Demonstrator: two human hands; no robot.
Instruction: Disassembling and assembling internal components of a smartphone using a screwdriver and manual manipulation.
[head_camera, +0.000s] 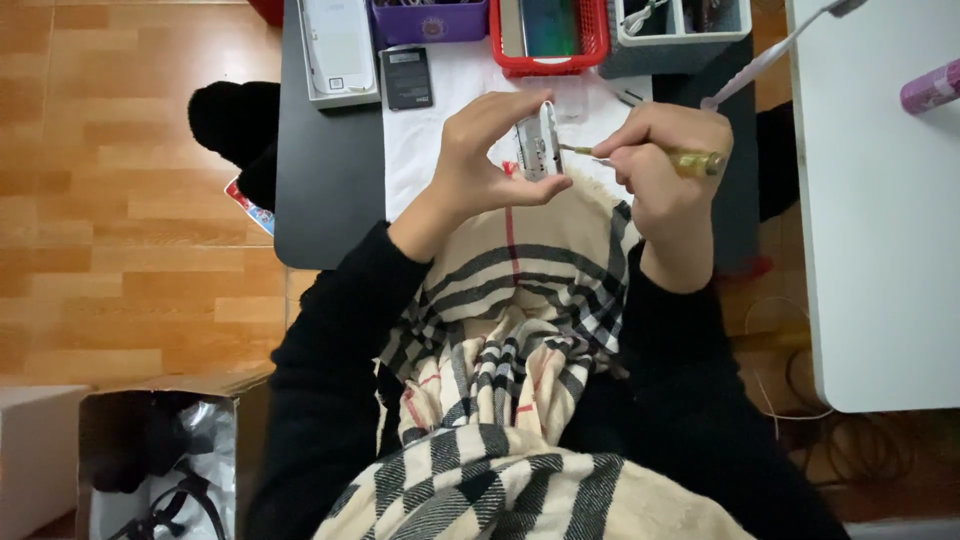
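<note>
Two hands are busy: a small silver device (538, 140) is pinched on edge by the left hand (480, 160), above the dark desk (320, 190). Right hand (665, 160) is clenched round a yellow-handled screwdriver (690, 160), tip at the device's side. Looks mid-unscrewing; steady pressure is probably needed next.

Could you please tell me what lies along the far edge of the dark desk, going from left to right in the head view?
White device → black battery → purple tray → red basket → grey compartment organiser.
</note>
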